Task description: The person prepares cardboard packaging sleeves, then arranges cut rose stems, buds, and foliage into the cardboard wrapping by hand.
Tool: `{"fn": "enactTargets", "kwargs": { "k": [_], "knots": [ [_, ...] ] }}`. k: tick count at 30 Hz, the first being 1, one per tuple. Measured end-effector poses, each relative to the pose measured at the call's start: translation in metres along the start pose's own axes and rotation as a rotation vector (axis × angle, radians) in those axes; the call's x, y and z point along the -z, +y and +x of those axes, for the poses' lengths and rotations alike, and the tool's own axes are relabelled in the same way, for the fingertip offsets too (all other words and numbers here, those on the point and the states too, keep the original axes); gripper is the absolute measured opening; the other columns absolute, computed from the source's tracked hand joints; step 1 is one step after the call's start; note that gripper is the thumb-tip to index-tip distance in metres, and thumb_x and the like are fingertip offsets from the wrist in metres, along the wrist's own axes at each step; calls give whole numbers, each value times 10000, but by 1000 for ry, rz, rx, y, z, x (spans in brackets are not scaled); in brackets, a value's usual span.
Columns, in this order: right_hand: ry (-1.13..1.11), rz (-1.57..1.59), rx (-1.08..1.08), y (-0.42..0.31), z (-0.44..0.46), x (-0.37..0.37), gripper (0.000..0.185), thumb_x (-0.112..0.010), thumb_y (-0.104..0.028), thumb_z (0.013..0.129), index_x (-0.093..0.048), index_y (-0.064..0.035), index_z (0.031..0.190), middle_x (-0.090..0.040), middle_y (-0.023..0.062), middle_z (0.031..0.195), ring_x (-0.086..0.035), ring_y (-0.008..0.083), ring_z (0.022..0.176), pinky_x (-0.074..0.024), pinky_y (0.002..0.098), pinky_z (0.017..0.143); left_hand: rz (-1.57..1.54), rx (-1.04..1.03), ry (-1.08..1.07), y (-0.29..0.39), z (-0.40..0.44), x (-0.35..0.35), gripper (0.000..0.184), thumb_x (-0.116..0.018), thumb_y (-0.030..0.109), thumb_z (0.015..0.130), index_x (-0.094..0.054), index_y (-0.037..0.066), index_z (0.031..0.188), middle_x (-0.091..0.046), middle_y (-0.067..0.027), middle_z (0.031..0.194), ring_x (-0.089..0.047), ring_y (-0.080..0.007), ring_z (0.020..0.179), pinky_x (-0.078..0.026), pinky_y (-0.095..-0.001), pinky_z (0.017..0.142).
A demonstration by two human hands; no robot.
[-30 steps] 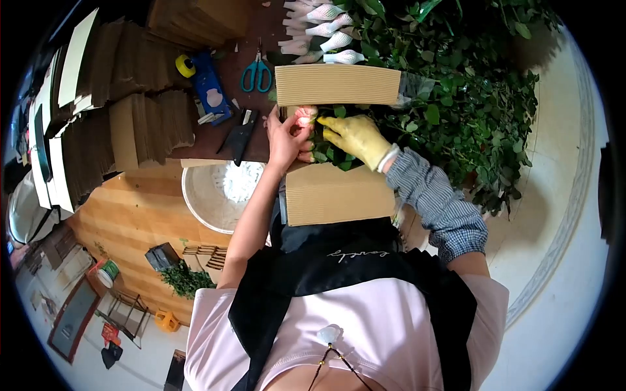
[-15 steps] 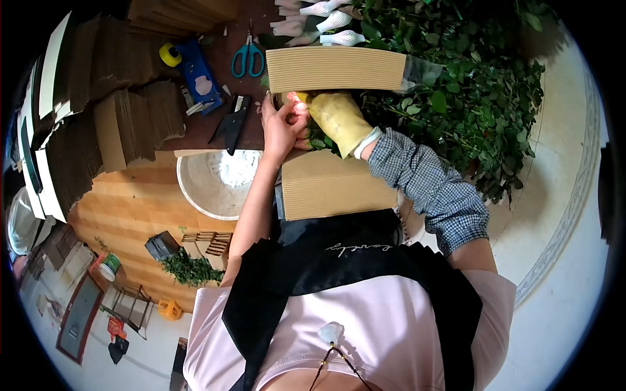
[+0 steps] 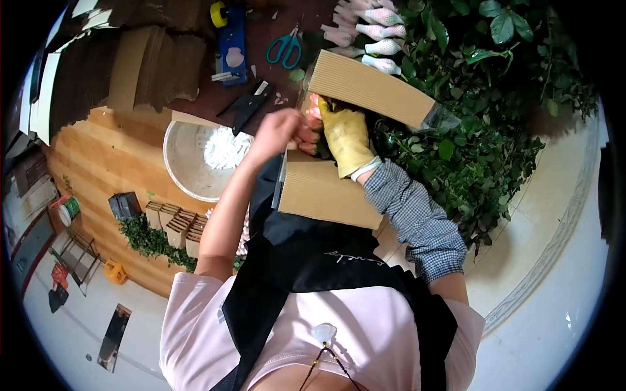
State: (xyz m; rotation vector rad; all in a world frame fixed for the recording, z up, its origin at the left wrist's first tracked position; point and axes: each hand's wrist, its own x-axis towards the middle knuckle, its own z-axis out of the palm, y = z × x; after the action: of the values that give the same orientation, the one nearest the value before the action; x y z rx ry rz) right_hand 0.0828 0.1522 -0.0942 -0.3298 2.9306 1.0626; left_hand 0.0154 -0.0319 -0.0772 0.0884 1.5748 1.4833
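Note:
My bare left hand is blurred, its fingers curled beside pink roses at the open left end of a corrugated cardboard wrap. On my right hand is a yellow glove, its fingertips closed at a pink rose head. The upper cardboard flap slants down to the right above the glove. Below my hands lies the lower flap. The stems are mostly hidden by the glove and cardboard.
Teal scissors, a black tool and a blue box lie on the dark table. White netted blooms and leafy stems spread at the right. Cardboard stacks stand left, above a white bucket.
My left hand has pulled back slightly from the roses and is blurred. The upper flap now slants. My gloved hand has turned more upright, and the whole view has shifted and tilted.

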Motion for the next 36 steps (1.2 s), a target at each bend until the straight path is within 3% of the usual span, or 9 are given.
{"fn": "enactTargets", "kwargs": {
  "k": [9,13,16,19,23,25,29,31,36],
  "knots": [
    [176,1571,10,73,-17,55,400,-629,-113,895,-597,-50,1289,-640,213,1216,-622,392,1083,-494,480,941,453,-203,-97,-62,43,-35,314,-511,177,1000,-554,-5,1252,-675,-122,994,-642,-189,842,-530,-332,754],
    [349,1147,-206,107,-3,97,507,-697,-201,878,-559,-52,1343,-630,222,1207,-604,399,1103,-485,462,957,480,-122,-157,-58,45,-35,363,-550,182,972,-560,-37,1262,-688,-183,1095,-643,-247,1015,-505,-366,876],
    [-197,1238,-170,103,21,71,604,-750,-261,860,-531,-14,1366,-654,249,1174,-612,420,1114,-491,443,975,481,-161,-74,-53,39,-40,372,-572,244,962,-583,-39,1202,-694,-197,1009,-671,-299,916,-522,-400,832],
    [273,1414,-35,118,88,76,693,-746,-224,886,-429,2,1459,-504,197,1455,-489,301,1348,-400,388,1109,516,-224,-36,-46,32,-43,348,-575,283,966,-584,-45,1082,-693,-228,956,-674,-368,919,-519,-434,791],
    [33,1729,-643,146,216,103,741,-704,-309,926,-352,1,1500,-443,248,1485,-413,335,1397,-327,394,1156,542,-211,-25,-53,39,-46,355,-574,292,960,-593,-52,1047,-690,-252,958,-671,-397,927,-520,-454,795],
    [241,1505,-401,102,298,-8,708,-704,-299,919,-384,-35,1493,-505,229,1439,-492,319,1330,-396,386,1091,525,-206,-38,-48,35,-46,361,-568,288,954,-607,-65,1024,-687,-265,953,-668,-408,917,-520,-460,801],
    [708,1551,-1061,103,327,97,270,-645,-167,918,-648,-6,1136,-695,210,1083,-669,324,1039,-493,418,926,479,-206,-20,-53,38,-46,360,-586,274,946,-634,-72,1037,-700,-244,950,-676,-379,912,-520,-444,810],
    [1076,1356,-933,137,322,120,235,-618,-161,950,-534,-8,792,-587,169,715,-561,264,628,-455,417,605,480,-217,-30,-50,35,-46,363,-588,278,946,-636,-70,1036,-700,-244,948,-675,-380,909,-520,-443,809],
    [1158,1268,-530,255,200,258,240,-584,-268,983,-590,-45,895,-615,116,795,-578,222,679,-480,375,622,531,-210,-27,-50,39,-45,341,-595,279,915,-663,-55,930,-701,-256,907,-689,-385,874,-530,-467,781]
  ]
}}
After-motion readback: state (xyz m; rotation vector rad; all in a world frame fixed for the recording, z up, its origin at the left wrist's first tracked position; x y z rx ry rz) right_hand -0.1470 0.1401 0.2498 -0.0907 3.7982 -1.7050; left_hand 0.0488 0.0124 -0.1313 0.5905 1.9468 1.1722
